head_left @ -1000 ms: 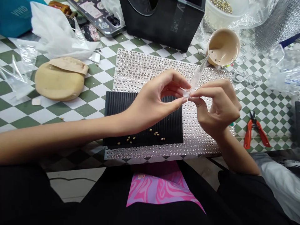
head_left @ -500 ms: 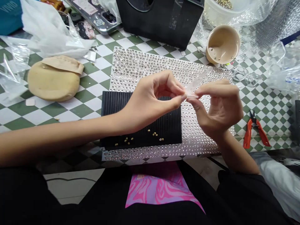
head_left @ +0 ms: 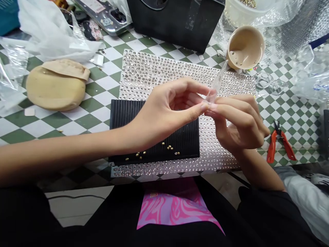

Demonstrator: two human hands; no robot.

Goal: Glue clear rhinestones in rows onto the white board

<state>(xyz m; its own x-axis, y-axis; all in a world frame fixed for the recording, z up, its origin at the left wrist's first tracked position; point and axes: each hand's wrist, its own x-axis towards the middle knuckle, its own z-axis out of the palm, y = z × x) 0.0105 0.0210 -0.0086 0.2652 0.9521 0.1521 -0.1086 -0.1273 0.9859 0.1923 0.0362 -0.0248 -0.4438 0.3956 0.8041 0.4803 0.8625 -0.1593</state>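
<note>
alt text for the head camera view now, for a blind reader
A person's left hand and right hand together hold a clear plastic strip above a ridged black board and a stone-studded sheet. Gold stones lie toward the board's near edge; a beige cup and red-handled pliers are on the right.

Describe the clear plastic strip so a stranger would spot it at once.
On the green-and-white checkered table, find the pale sheet of shiny studs. Over its right half, the left hand and right hand meet at the clear plastic strip, which slants up toward the beige cup. Unlike the crumpled plastic farther right, it is narrow and hand-held.
</note>
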